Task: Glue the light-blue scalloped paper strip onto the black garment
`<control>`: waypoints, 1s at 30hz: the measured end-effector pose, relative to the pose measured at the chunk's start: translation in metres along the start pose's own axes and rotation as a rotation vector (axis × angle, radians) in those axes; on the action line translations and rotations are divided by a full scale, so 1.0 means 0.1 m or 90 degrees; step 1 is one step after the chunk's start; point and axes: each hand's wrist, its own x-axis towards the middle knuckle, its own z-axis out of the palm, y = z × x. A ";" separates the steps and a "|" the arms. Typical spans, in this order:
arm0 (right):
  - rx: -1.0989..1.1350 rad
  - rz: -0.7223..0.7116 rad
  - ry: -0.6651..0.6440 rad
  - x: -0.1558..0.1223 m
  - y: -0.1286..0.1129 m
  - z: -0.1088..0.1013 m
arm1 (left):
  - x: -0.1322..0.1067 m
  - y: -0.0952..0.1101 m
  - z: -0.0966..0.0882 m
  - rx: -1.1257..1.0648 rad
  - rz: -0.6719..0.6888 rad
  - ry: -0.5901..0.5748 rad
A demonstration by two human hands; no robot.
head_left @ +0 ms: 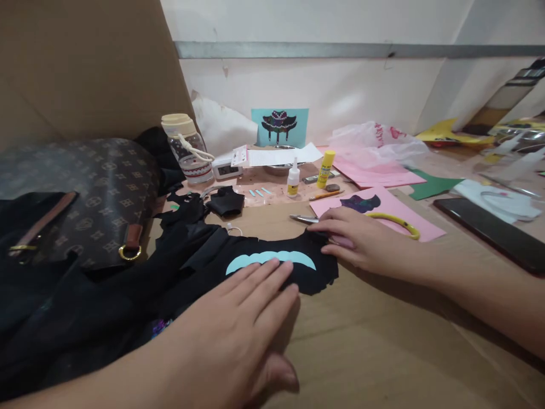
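Observation:
My left hand lies flat with its fingers stretched out on a piece of black fabric, its fingertips touching the lower edge of a light blue scalloped paper shape that rests on the fabric. My right hand lies open on the fabric's right end, fingers extended and pressing it down onto the brown cardboard surface. Just behind the right hand lie scissors with yellow handles on a pink sheet.
A brown patterned bag sits at the left. Behind stand a clear bottle, small glue bottle, yellow glue stick, blue picture card, pink and green papers. A black phone lies right.

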 end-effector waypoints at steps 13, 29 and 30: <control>0.143 0.256 0.215 0.15 -0.04 -0.11 | 0.11 -0.06 0.03 -0.118 0.040 -0.053; -0.004 -0.100 -0.136 -0.17 -0.46 -0.11 | -0.36 -0.27 0.23 0.045 -0.049 0.015; -0.018 -0.107 -0.128 -0.18 -0.46 -0.12 | -0.35 -0.27 0.23 0.062 -0.043 0.001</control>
